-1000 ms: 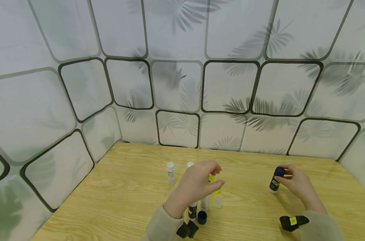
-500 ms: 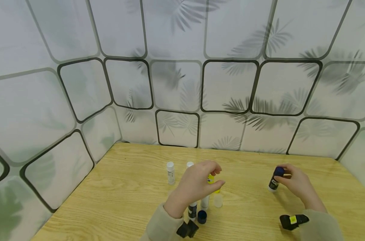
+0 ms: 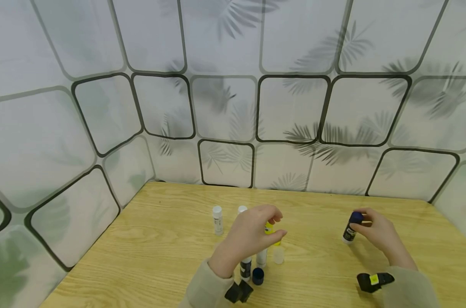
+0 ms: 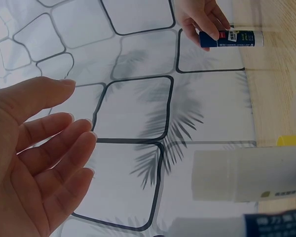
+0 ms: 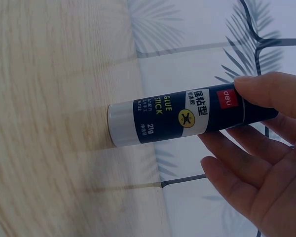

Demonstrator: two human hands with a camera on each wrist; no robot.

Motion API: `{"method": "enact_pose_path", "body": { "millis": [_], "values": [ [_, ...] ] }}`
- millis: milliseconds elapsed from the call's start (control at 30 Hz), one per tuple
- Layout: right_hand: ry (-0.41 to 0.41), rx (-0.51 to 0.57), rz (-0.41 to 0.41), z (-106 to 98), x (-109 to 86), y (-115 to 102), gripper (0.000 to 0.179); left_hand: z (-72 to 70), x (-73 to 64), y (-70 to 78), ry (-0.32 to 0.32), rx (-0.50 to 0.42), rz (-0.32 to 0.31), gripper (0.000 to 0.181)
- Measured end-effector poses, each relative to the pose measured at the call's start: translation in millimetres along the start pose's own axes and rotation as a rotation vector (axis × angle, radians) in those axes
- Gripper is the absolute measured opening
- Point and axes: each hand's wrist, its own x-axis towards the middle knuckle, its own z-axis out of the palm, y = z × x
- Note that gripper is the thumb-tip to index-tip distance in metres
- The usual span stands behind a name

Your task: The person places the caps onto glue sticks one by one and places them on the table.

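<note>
My right hand [image 3: 379, 235] grips a glue stick [image 5: 172, 116] by its dark blue cap, thumb on one side and fingers on the other. That stick stands nearly upright at the right, its white base down at the tabletop; whether it touches cannot be told. Fingers loosely bent and holding nothing, my left hand [image 3: 248, 233] hovers over a cluster of glue sticks. Below it show a dark-labelled stick [image 3: 246, 269], a white stick [image 3: 261, 258] and a yellow one [image 3: 269, 228], partly hidden by the hand. A loose dark blue cap [image 3: 258, 276] lies beside them.
A white-capped glue stick [image 3: 218, 222] stands left of the cluster. Another white cap [image 3: 242, 209] peeks out behind my left hand. A translucent round piece [image 3: 278, 255] is right of the white stick. A patterned curtain [image 3: 225, 162] borders the wooden table [image 3: 148, 248].
</note>
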Motion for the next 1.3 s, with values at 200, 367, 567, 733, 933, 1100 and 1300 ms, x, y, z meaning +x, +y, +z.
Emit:
{"method": "enact_pose_path", "body": {
  "millis": [200,367,567,733,933,1100,1300],
  "values": [
    [0.005,0.000,-0.008,0,0.1,0,0.057,-0.5,-0.5,-0.3,-0.004,0.009,0.002,0.020],
    [0.006,0.004,-0.008,1,0.0,-1,0.058,-1.0,-0.5,-0.7,-0.010,0.016,0.006,0.021],
    [0.003,0.008,0.004,0,-0.4,-1,0.060,-2.6,-0.2,-1.2,-0.022,0.027,0.002,0.021],
    [-0.006,0.010,0.014,-2,-0.5,-2,0.062,-4.0,-0.5,-2.1,-0.030,0.023,-0.005,0.021],
    [0.014,0.000,-0.002,-5,0.0,-2,0.062,-4.6,-0.2,-3.1,-0.030,0.012,-0.003,0.022],
    [0.029,-0.005,-0.017,-10,-1.4,-6,0.064,-5.5,-0.1,-3.3,-0.028,0.004,0.001,0.022],
    [0.063,-0.002,-0.039,-14,-4.2,-12,0.063,-7.1,0.3,-3.7,-0.023,0.004,0.006,0.021]
  ]
}}
